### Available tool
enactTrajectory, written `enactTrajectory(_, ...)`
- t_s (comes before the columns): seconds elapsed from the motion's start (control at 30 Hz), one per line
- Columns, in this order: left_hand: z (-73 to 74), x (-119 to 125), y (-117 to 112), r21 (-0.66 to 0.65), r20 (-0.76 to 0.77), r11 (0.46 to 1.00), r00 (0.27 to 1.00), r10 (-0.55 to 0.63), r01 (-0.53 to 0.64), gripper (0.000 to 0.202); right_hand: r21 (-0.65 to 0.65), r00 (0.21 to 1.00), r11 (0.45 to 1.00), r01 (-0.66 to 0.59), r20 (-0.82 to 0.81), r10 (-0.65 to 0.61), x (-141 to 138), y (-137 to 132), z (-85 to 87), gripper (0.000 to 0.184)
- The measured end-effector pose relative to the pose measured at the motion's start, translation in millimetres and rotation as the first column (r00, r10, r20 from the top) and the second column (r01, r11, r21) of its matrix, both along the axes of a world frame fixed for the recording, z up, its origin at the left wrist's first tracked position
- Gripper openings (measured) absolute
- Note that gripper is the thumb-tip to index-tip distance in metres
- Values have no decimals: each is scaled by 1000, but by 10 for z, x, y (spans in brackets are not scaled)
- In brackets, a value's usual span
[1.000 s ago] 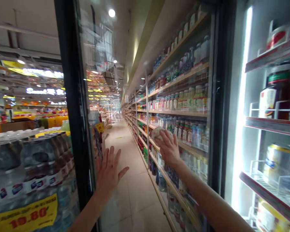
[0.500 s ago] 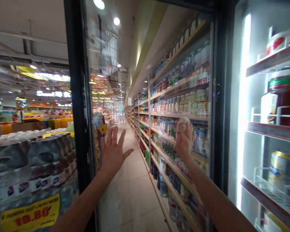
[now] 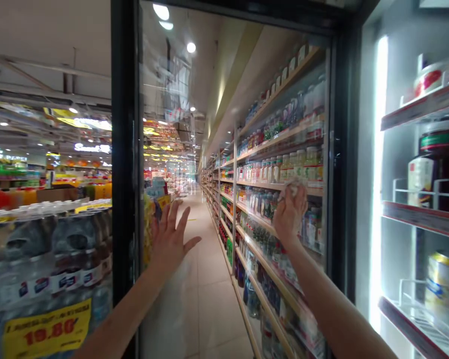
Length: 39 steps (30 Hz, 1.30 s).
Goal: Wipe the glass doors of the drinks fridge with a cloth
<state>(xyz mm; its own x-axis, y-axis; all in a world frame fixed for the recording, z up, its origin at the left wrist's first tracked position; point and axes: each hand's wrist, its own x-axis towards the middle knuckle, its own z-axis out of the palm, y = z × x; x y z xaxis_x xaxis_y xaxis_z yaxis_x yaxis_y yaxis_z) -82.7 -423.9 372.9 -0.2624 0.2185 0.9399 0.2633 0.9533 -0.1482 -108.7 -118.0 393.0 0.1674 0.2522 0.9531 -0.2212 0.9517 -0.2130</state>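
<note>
An open glass door [image 3: 209,309] with a black frame stands in front of me, and an aisle shows through its pane. My left hand [image 3: 170,237] is open, fingers spread, held up at the left part of the glass; whether the whole palm touches it I cannot tell. Toward the pane's right side, my right hand [image 3: 290,214] is closed on a crumpled whitish cloth [image 3: 294,185], which it holds against the glass. The cloth is partly hidden by the fingers, and a tissue cannot be ruled out.
On the right is a lit fridge with wire-fronted shelves [image 3: 422,217] bearing a dark bottle [image 3: 447,164] and a can [image 3: 441,281]. To the left stand stacked packs of bottled drinks [image 3: 48,254] with a yellow price sign [image 3: 47,329]. Drink shelves line the aisle behind the glass.
My right hand has shifted slightly to the right on the glass with the cloth. My left hand stays spread in nearly the same place. The view has swung a little.
</note>
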Motion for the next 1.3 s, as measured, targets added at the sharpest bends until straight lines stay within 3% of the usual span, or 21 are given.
enactTrajectory(0.03, 0, 0, -3, 8, 2, 1000, 1000, -2, 1, 70, 121, 1000, 993, -12, 22, 9, -1, -68, -20, 44)
enactTrajectory(0.1, 0, 2, -6, 17, 16, 1000, 1000, 0, 0, 70, 403, 997, 914, -43, 78, 13, 17, -227, -83, 40)
enactTrajectory(0.17, 4, 14, -1, 19, 35, 1000, 999, 15, -16, 70, 497, 995, 867, -49, 95, 1, 41, -303, -121, 37)
enactTrajectory(0.27, 19, 52, 26, 15, 87, 998, 995, 59, -60, 71, 220, 998, 975, 1, 67, -16, 44, -275, -92, 41)
enactTrajectory(0.33, 33, 85, 49, 20, 119, 996, 990, 80, -83, 73, 114, 996, 993, -5, 94, -6, 37, -287, -78, 44)
enactTrajectory(0.4, 45, 115, 70, 26, 142, 996, 986, 86, -91, 74, 291, 985, 955, -62, 172, 11, 42, -334, -103, 44)
enactTrajectory(0.47, 56, 142, 88, 33, 149, 995, 985, 88, -94, 73, 501, 974, 858, -112, 228, -6, 60, -341, -140, 41)
enactTrajectory(0.5, 60, 155, 98, 32, 153, 995, 984, 89, -95, 72, 525, 974, 845, -105, 224, -18, 69, -317, -150, 41)
enactTrajectory(0.6, 75, 196, 132, 20, 171, 995, 981, 95, -100, 72, 238, 992, 971, -7, 121, -23, 90, -236, -140, 43)
enactTrajectory(0.67, 82, 224, 151, 22, 181, 995, 979, 97, -102, 74, 106, 997, 994, 7, 77, -15, 103, -284, -141, 45)
enactTrajectory(0.73, 80, 251, 162, 31, 171, 994, 980, 100, -107, 74, 320, 995, 947, -31, 100, -2, 114, -406, -173, 43)
enactTrajectory(0.8, 71, 274, 164, 35, 150, 993, 983, 109, -115, 74, 592, 991, 802, -77, 136, -5, 116, -500, -197, 40)
enactTrajectory(0.83, 66, 286, 165, 33, 144, 992, 983, 114, -120, 74, 627, 991, 775, -82, 134, -3, 111, -516, -190, 39)
enactTrajectory(0.87, 61, 298, 166, 31, 145, 992, 982, 120, -126, 74, 575, 993, 815, -74, 116, 8, 103, -515, -169, 39)
enactTrajectory(0.93, 58, 329, 171, 31, 165, 990, 978, 130, -137, 74, 283, 998, 958, -50, 53, 36, 87, -504, -110, 41)
enactTrajectory(0.97, 60, 347, 175, 31, 177, 989, 975, 134, -142, 74, 153, 999, 987, -47, 29, 43, 85, -514, -91, 43)
enactTrajectory(1.03, 66, 384, 184, 29, 187, 988, 972, 144, -152, 76, 159, 998, 985, -65, 38, 59, 97, -570, -105, 43)
enactTrajectory(1.13, 70, 426, 197, 24, 183, 987, 971, 154, -161, 76, 523, 991, 845, -109, 120, 54, 134, -593, -207, 37)
enactTrajectory(1.17, 69, 433, 200, 20, 183, 987, 971, 154, -161, 75, 555, 991, 825, -108, 126, 45, 140, -550, -233, 36)
enactTrajectory(1.23, 65, 439, 207, 18, 188, 987, 970, 152, -158, 73, 405, 995, 912, -67, 96, 31, 135, -414, -252, 38)
enactTrajectory(1.3, 64, 437, 212, 20, 188, 987, 970, 152, -159, 74, 125, 997, 992, -26, 69, 18, 123, -317, -257, 43)
